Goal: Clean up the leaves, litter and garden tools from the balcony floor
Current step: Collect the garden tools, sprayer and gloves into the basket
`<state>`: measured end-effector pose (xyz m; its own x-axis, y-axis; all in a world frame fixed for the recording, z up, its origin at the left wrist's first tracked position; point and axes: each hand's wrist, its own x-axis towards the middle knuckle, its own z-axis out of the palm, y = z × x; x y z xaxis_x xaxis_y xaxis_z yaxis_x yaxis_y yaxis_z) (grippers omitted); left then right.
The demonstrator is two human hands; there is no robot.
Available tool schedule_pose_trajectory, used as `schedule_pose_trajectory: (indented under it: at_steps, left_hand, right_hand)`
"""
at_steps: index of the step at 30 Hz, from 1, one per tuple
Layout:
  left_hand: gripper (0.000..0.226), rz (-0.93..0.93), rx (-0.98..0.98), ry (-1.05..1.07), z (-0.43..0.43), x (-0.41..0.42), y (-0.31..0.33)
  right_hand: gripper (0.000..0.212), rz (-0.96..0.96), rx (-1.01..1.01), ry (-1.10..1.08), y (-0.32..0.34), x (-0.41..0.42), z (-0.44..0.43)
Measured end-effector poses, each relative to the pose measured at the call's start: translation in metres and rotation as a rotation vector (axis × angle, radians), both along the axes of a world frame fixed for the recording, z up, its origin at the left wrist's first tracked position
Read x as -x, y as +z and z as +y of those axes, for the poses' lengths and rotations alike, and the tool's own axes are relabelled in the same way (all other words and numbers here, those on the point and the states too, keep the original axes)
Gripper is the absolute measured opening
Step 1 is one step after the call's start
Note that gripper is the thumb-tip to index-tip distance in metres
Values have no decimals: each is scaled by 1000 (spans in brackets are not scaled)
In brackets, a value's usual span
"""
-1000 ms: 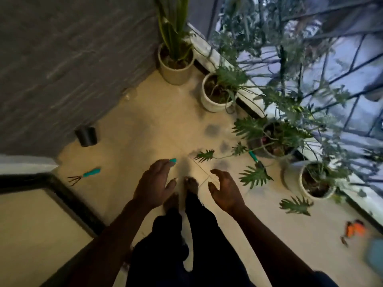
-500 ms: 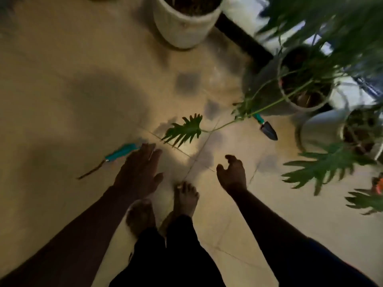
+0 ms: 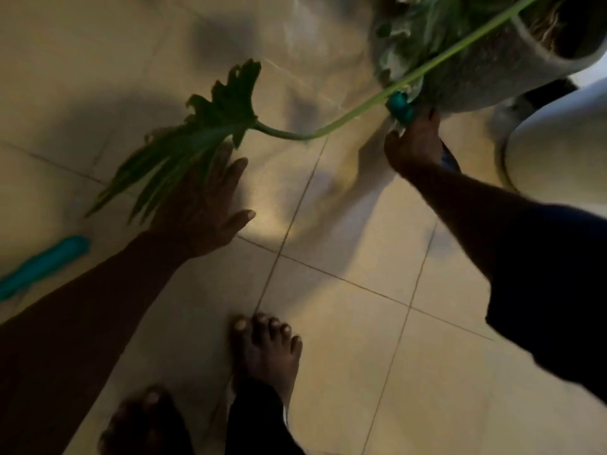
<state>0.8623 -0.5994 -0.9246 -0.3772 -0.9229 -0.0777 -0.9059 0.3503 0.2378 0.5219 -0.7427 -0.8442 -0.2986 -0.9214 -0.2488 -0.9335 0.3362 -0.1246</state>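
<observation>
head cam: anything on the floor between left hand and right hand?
Head view: only bare tile with a grout line between the left hand and right hand. The leaf stalk arcs just past that stretch.

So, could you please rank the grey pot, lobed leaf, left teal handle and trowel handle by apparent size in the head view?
1. grey pot
2. lobed leaf
3. left teal handle
4. trowel handle, partly hidden by the right hand
</observation>
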Motion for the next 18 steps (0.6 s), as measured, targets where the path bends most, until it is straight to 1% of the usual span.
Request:
schedule_pose_trajectory:
  at_steps: [4, 5, 8, 10, 12, 15, 18]
  left_hand:
    - [86, -9, -2, 28, 4, -1, -11]
    - [86, -18, -7, 37, 4, -1, -13]
    - [88, -64, -78, 36, 1, -1, -9]
    - [88, -120, -169, 33, 5, 0, 4]
    - [87, -149, -293, 56, 20, -2, 29]
    - [91, -160, -451, 175, 59, -12, 85]
    - [91, -96, -461, 295, 109, -30, 159]
  right_hand:
    - [73, 33, -106, 55, -23, 21, -33]
    - [69, 46, -108, 93, -28, 21, -30]
    - [48, 93, -90, 227, -22, 22, -5]
    - [45, 140, -97, 330, -6, 14, 22]
    - [50, 108, -78, 424, 15, -6, 61]
    - [48, -20, -89, 490, 57, -52, 126]
    - [47, -109, -82, 596, 120, -101, 189]
